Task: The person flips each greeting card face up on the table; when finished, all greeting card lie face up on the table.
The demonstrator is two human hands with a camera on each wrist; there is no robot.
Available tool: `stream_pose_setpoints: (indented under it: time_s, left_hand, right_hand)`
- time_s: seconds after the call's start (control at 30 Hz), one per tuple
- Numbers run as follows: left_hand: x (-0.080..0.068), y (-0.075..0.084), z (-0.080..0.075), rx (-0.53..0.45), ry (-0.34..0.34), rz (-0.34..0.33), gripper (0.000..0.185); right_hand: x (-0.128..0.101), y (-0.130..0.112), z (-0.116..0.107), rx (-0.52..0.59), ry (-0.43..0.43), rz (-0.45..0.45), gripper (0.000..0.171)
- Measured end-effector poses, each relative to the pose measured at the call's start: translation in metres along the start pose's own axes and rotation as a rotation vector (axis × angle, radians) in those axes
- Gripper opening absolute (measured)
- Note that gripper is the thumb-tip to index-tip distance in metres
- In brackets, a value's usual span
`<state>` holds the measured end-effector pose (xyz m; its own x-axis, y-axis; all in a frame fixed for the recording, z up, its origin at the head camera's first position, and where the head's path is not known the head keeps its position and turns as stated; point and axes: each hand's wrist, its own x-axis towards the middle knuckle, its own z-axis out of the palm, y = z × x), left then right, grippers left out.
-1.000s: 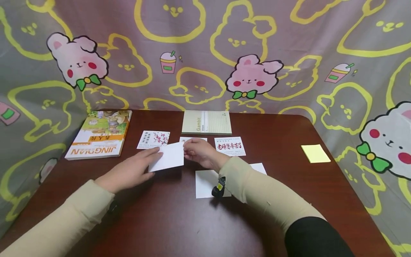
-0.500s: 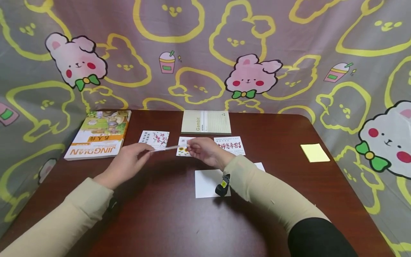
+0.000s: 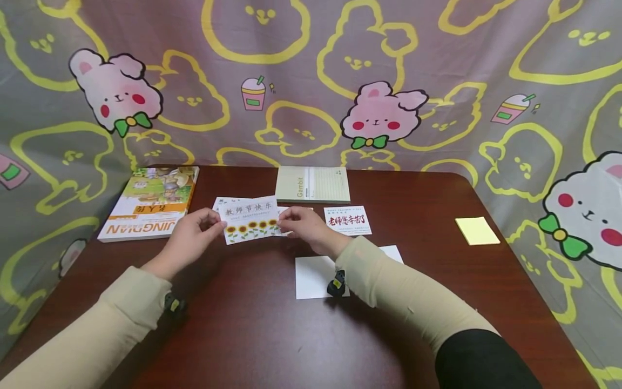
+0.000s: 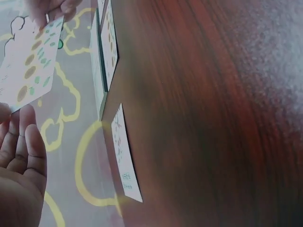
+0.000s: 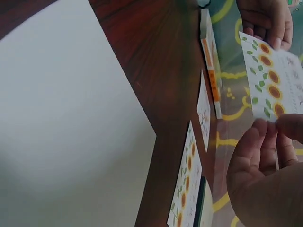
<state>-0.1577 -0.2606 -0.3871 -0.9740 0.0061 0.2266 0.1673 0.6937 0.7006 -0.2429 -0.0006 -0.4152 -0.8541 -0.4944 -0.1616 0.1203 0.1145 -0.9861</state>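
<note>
A white greeting card (image 3: 250,220) with a row of sunflowers and Chinese lettering is held up above the table, its printed face toward me. My left hand (image 3: 190,237) pinches its left edge, and my right hand (image 3: 311,229) pinches its right edge. In the right wrist view, thumb and fingers meet on the card (image 5: 267,80). Behind it lie a blossom card (image 5: 203,113), mostly covered in the head view, and another sunflower card (image 5: 187,182). A card with red lettering (image 3: 347,221) lies right of my right hand. Two blank white cards, one nearer (image 3: 311,278), lie under my right forearm.
A thick book (image 3: 150,205) lies at the back left, and a pale notebook (image 3: 313,185) at the back middle. Yellow sticky notes (image 3: 478,232) rest near the right edge of the brown table (image 3: 272,335). A patterned curtain (image 3: 301,75) hangs around the table.
The held card has turned over from its blank white side, edge-on midway, to its sunflower side. My left hand has gone from lying along the card to pinching its left edge.
</note>
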Motion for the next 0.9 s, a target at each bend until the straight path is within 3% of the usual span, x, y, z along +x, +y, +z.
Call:
stream_pose_setpoints:
  time_s: [0.17, 0.33, 0.53, 0.73, 0.9]
  left_hand:
    - [0.002, -0.003, -0.002, -0.071, -0.057, -0.137, 0.020]
    - [0.001, -0.008, 0.000, -0.133, -0.116, -0.247, 0.027]
    - [0.002, -0.014, 0.000, -0.100, -0.131, -0.298, 0.033]
    - [0.000, -0.025, -0.004, -0.038, -0.157, -0.347, 0.033]
    - [-0.003, -0.035, -0.003, -0.003, -0.257, -0.361, 0.033]
  right_hand:
    - [-0.001, 0.003, 0.004, -0.037, -0.058, 0.004, 0.011]
    - [-0.002, 0.012, 0.014, -0.032, -0.010, 0.004, 0.011]
    - [-0.011, 0.017, 0.031, -0.012, 0.064, -0.012, 0.022]
    - [-0.021, 0.015, 0.046, 0.086, 0.008, 0.083, 0.032]
    - [-0.028, 0.016, 0.054, 0.174, -0.031, 0.184, 0.035]
